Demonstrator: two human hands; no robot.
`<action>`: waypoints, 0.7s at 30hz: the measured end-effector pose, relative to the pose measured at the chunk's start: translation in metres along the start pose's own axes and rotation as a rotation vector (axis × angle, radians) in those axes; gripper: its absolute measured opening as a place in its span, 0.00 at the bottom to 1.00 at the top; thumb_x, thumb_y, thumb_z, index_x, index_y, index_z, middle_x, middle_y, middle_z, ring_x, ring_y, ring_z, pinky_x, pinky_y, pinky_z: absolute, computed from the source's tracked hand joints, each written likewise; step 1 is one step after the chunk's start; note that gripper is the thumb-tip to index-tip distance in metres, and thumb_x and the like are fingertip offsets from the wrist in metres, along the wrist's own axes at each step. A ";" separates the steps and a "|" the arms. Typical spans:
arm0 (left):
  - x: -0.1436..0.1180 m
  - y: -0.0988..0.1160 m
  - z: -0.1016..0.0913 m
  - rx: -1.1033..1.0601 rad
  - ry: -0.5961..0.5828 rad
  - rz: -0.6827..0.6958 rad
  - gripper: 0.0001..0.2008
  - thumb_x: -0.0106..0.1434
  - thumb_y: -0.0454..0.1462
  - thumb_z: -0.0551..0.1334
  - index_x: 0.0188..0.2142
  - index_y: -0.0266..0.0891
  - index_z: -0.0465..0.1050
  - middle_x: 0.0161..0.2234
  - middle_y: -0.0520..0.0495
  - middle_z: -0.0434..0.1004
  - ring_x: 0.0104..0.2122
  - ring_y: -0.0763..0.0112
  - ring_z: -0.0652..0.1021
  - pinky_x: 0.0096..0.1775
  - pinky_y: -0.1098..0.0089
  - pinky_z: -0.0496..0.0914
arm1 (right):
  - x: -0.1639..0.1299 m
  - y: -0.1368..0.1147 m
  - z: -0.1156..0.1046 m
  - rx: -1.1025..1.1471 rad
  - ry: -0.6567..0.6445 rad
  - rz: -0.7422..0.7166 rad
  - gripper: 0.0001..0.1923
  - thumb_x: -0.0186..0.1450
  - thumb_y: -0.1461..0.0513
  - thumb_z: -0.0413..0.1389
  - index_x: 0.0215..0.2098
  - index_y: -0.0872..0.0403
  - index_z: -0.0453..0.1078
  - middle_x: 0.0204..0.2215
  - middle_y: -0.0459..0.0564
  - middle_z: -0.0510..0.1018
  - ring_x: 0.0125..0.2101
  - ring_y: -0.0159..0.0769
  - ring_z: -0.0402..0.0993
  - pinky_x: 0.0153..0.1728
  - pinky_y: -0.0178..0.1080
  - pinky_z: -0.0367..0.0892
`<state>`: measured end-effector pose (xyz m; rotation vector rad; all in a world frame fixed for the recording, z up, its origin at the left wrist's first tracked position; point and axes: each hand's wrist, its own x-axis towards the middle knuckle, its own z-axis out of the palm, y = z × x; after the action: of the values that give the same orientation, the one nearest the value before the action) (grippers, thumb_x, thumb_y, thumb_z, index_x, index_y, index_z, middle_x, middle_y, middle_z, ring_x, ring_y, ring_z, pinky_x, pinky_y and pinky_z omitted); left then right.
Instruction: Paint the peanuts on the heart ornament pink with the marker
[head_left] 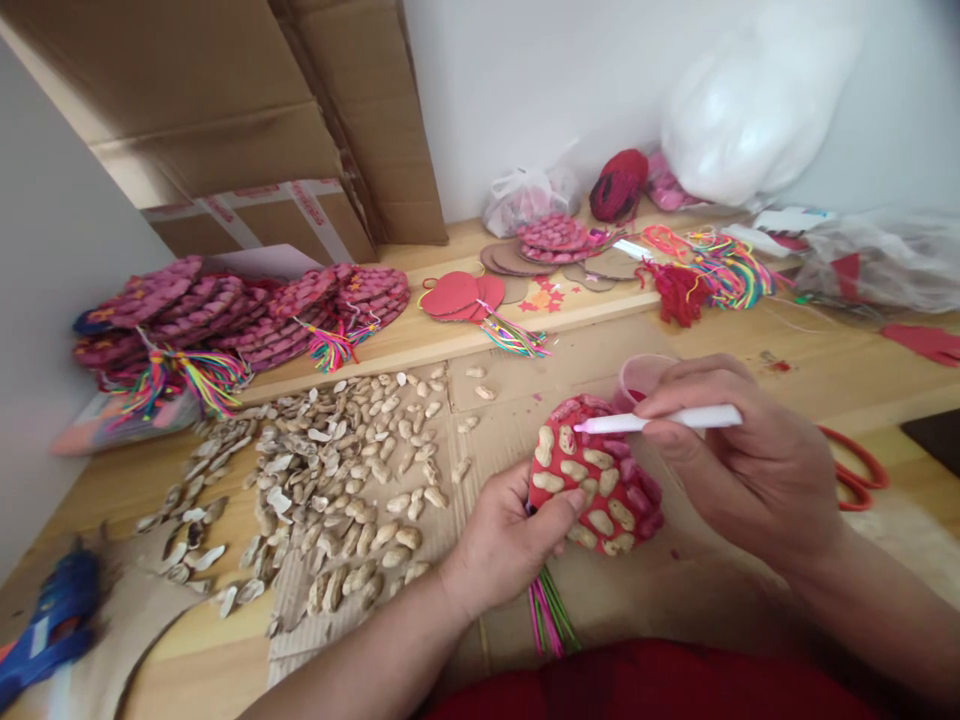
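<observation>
My left hand [517,530] grips the lower left edge of a round red disc [556,460] covered with glued-on peanut shells, thumb on its face. Shells along the disc's top and right rim are painted pink; those in the middle and left are plain tan. Green and pink tassel cords [551,612] hang below it. In my right hand [739,450] is a white-handled paintbrush [675,418], pinched between thumb and fingers. Its pink tip touches or hovers at a shell near the disc's top. Behind my right hand, a small clear plastic cup [646,372] holds red paint, partly hidden.
Loose peanut shells [352,480] spread over cardboard at left. Finished pink discs [225,310] with tassels are stacked on a raised wooden board. Red-handled scissors [859,470] lie at right, a blue glue gun [60,620] at lower left. Colourful cords [727,270] lie behind.
</observation>
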<state>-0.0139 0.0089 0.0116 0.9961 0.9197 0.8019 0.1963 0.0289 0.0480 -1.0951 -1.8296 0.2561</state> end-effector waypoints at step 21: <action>0.000 0.000 -0.001 0.039 -0.009 -0.002 0.21 0.60 0.53 0.69 0.31 0.37 0.70 0.22 0.56 0.67 0.19 0.80 0.64 0.23 0.76 0.60 | -0.001 -0.001 -0.001 -0.017 -0.057 -0.023 0.08 0.65 0.62 0.60 0.42 0.41 0.73 0.39 0.47 0.79 0.46 0.49 0.76 0.50 0.56 0.71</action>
<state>-0.0143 0.0093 0.0110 1.0322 0.9313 0.7799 0.1971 0.0276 0.0484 -1.0880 -1.8971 0.2610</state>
